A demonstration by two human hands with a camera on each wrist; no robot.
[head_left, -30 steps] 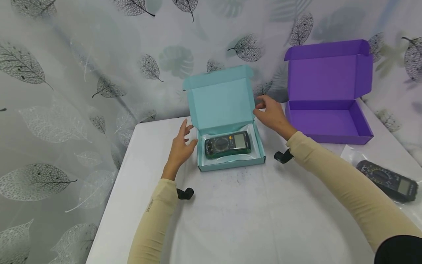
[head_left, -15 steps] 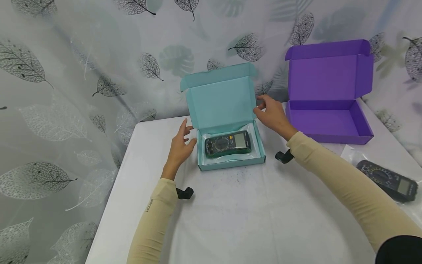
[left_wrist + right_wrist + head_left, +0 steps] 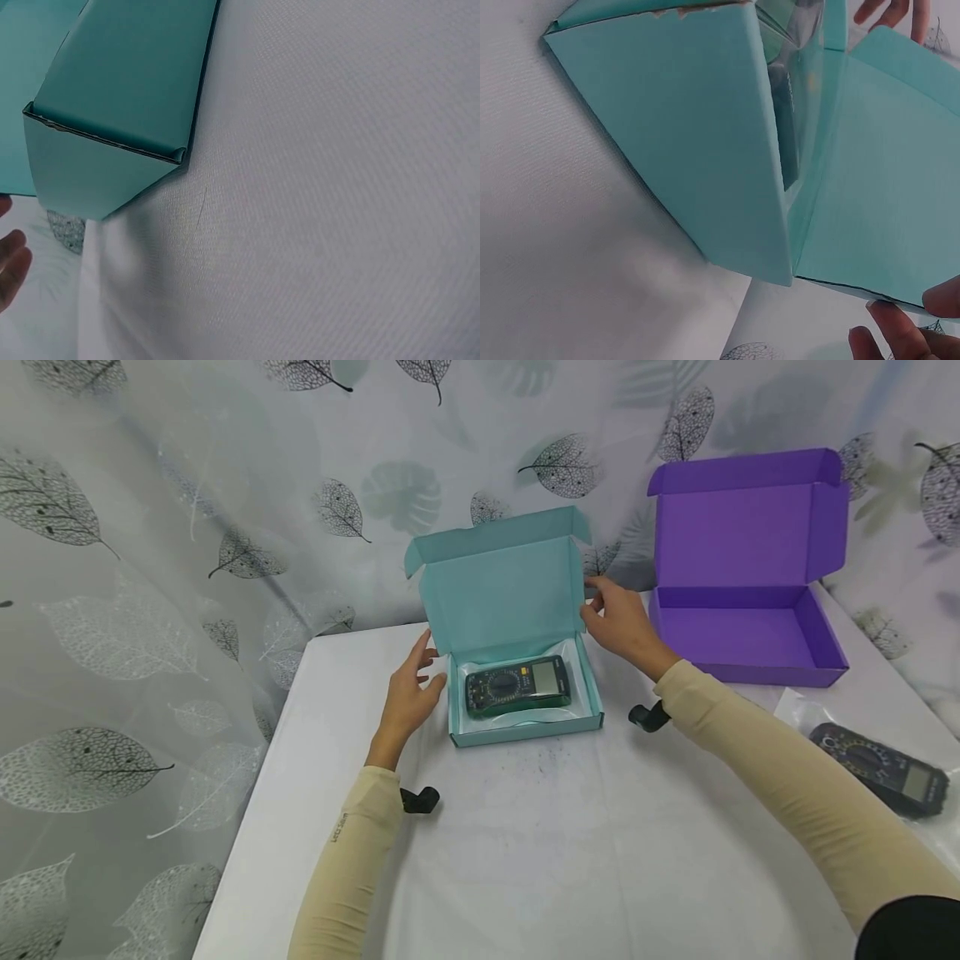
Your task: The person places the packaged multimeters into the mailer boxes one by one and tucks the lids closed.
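Two open boxes stood on a white table [image 3: 525, 843]: one teal box [image 3: 517, 635] at the centre and one purple box [image 3: 742, 610] to the far right. There were two multimeters. One multimeter [image 3: 517, 683] lay flat inside the teal box, on clear plastic wrap, display to the right. The second multimeter [image 3: 877, 768] lay on the table at the near right, on a clear bag, well apart from both boxes. The purple box showed nothing inside, and its lid stood upright behind it.

The teal box's lid [image 3: 501, 589] also stood upright at the far side, with a side flap at each top corner.

Two hands worked at the teal box, both arms in beige sleeves. The left hand [image 3: 411, 693] sat just beside the box's left wall, fingers straight and relaxed, pointing up toward the lid's left edge; whether it touched the box could not be told. The right hand [image 3: 618, 618] was at the lid's right edge, fingers [image 3: 596, 603] lightly bent around that edge. In the right wrist view, its fingertips [image 3: 900, 334] appeared at the edge of the lid [image 3: 885, 172].

A printed curtain [image 3: 187, 527] with grey leaves hung behind and to the left of the table.
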